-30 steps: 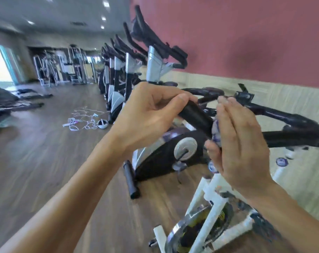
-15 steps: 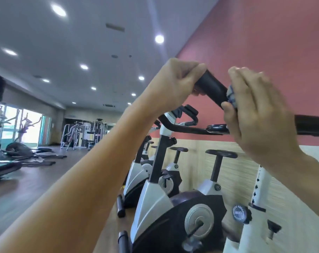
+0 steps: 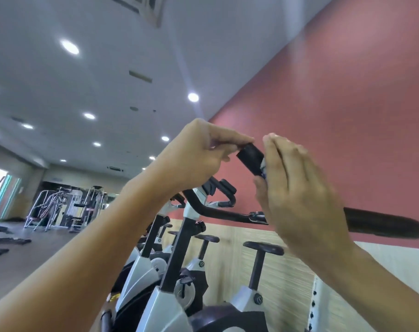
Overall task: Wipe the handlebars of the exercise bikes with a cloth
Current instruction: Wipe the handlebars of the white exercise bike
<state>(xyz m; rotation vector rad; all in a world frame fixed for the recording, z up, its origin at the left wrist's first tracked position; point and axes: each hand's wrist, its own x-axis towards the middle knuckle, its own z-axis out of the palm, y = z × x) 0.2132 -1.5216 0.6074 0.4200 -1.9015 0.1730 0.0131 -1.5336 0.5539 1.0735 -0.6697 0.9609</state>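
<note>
black handlebar, red wall, grey ceiling

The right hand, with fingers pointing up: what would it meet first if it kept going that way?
Probably nothing nearby. The right hand holds the cloth against the handlebar, fingers aimed up. Above the fingertips only the red wall shows, though depth is unclear.

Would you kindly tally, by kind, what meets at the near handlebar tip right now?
Hands: 2, left hand and right hand
Handlebar tip: 1
Cloth: 1, mostly hidden
Total: 4
</note>
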